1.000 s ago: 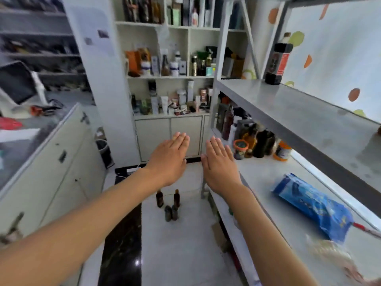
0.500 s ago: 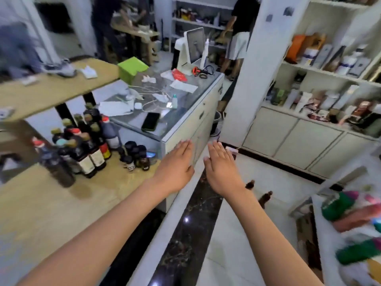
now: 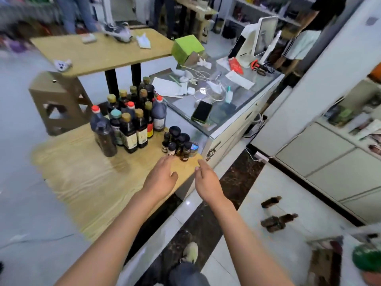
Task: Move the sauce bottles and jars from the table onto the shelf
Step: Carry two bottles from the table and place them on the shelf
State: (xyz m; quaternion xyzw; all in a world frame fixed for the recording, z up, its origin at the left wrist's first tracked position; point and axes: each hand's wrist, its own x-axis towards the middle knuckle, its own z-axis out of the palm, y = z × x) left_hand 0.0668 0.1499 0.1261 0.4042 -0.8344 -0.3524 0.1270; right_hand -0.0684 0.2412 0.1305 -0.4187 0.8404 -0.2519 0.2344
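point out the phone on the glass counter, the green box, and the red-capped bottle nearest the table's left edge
phone [image 3: 201, 111], head view, middle of its dark screen
green box [image 3: 186, 48], head view, its top face
red-capped bottle [image 3: 98, 122], head view, dark shoulder below the cap

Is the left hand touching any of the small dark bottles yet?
Apart. The head view shows the left hand open over the wooden table, fingertips just short of the small dark bottles, with bare tabletop between them.
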